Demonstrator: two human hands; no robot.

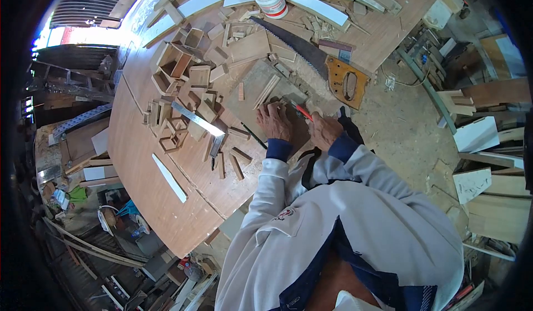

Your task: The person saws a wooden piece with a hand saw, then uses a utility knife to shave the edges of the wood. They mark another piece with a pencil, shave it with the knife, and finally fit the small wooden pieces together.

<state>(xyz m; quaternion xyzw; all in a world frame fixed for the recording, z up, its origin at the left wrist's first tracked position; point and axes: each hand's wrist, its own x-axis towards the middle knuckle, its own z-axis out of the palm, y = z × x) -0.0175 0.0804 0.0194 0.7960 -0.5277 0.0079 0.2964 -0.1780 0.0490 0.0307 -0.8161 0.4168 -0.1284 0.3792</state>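
Note:
My left hand (274, 123) rests on a grey work board (244, 101) with its fingers bent and slightly apart. Its fingertips are right at the lower ends of several thin wooden sticks (267, 91). Beside it, my right hand (325, 130) is closed around a slim red-handled tool (302, 111). The tool's dark front end points up and left toward my left fingertips; what it works on there is hidden. A black pencil-like stick (254, 136) lies just left of my left wrist. A small reddish wood block (241, 91) sits on the board.
A handsaw (302, 49) with a wooden handle lies beyond my hands. Small wooden boxes (179, 61) and offcuts crowd the table (141, 139) to the left, near a metal ruler (198, 119). A white tub (271, 3) holding sticks stands at the back.

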